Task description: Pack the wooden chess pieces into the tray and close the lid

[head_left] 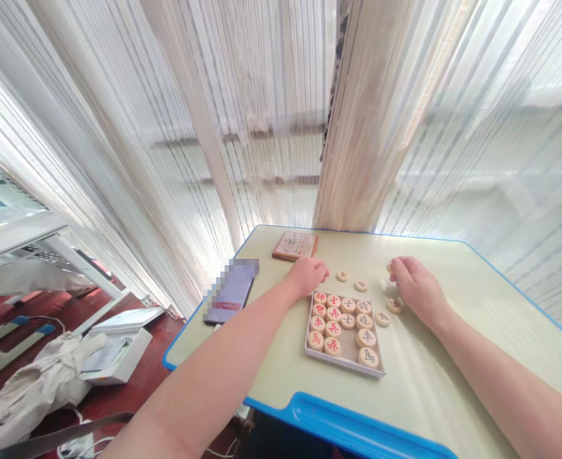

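A shallow box (345,365) holds rows of round wooden chess pieces, red characters on the left and dark ones on the right, with a gap in the third column's lower part. My left hand (309,275) rests with curled fingers at the box's upper left corner; what it holds, if anything, is hidden. Beyond the box's right side, my right hand (412,280) pinches a round piece (390,268) between thumb and fingers. Loose pieces (360,286) lie above the box and to its right, one (394,305) just under my right hand.
A patterned box lid (296,245) lies at the back left of the table (271,376), a phone (233,292) at its left edge. The table has a raised blue front rim. Curtains (261,127) hang behind. An open white box (118,357) and cloth are on the floor at left.
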`<state>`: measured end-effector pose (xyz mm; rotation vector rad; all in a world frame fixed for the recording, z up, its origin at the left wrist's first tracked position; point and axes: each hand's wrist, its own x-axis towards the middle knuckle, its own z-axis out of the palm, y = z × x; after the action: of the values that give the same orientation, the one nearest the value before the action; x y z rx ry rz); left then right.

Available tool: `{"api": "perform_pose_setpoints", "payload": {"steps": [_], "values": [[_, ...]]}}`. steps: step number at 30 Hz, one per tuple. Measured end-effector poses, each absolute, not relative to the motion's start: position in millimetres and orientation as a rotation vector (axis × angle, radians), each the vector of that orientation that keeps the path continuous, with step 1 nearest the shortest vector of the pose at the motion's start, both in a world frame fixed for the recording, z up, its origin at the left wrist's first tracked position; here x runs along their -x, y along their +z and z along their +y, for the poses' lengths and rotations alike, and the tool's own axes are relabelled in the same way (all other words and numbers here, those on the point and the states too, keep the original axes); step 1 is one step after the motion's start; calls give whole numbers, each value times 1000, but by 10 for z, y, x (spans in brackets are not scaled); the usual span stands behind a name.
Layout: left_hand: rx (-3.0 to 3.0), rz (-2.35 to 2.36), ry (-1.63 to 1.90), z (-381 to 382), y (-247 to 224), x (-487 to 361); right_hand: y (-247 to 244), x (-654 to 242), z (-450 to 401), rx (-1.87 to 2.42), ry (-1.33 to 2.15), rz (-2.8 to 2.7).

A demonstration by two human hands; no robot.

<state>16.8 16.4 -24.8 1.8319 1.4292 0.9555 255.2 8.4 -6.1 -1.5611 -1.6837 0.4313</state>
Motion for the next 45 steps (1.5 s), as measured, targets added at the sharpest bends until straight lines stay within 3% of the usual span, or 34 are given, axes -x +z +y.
{"api": "perform_pose_setpoints", "payload": {"steps": [11, 16, 24, 29, 33, 36, 41, 45], "values": [[-2024, 1470, 820, 158, -200, -172, -23, -2421, -5, 1543, 516, -1667], [-2197, 1469, 714, 156, -175, -169, 270, -2443, -186, 1457, 523, -1579], [-2191, 1484, 734, 141, -190, -181, 363, -2530, -1388, 1490, 1293, -2195], [-2232, 1523, 745, 146, -175, -183, 263, -2286, -1617, 1521, 912, -2304], [-2145, 1594, 908, 191, -181, -135, 228, -2190, -1427, 1502, 825, -2326], [-2005, 1626, 1019, 229, -204, -101, 241, -2164, -1316, 1516, 823, -2301], [-1863, 1574, 1096, 245, -225, -93, 405, -2137, -1050, 1528, 1107, -2240], [-1911, 1591, 1092, 225, -202, -98, 466, -2055, -686, 1548, 994, -2184]]}}
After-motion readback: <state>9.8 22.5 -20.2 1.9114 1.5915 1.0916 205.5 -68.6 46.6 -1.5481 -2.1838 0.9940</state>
